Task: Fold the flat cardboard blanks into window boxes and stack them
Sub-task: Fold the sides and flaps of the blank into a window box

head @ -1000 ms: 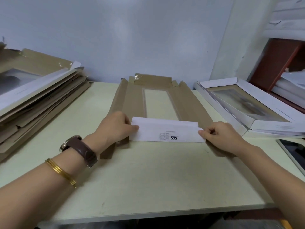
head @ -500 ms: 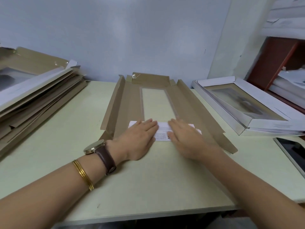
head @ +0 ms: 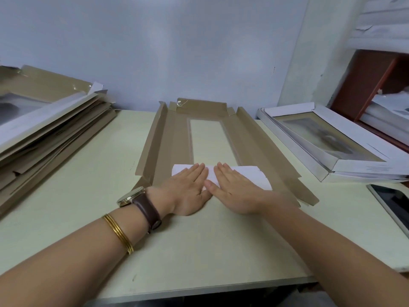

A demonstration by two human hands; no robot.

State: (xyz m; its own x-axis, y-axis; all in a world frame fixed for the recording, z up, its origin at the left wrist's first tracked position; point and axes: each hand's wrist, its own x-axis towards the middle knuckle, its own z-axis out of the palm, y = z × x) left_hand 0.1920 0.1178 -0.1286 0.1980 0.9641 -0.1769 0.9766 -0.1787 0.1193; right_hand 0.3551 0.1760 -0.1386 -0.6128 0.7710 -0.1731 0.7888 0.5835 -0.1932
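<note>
Head view: left hand and right hand, fingers straight, pressed white flap flat at near end of blank. Uneven pressure could skew the crease.

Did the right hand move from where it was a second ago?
Yes. The right hand slid left along the white flap, from the flap's right end to just below the blank's window, where it now lies flat beside the left hand.
</note>
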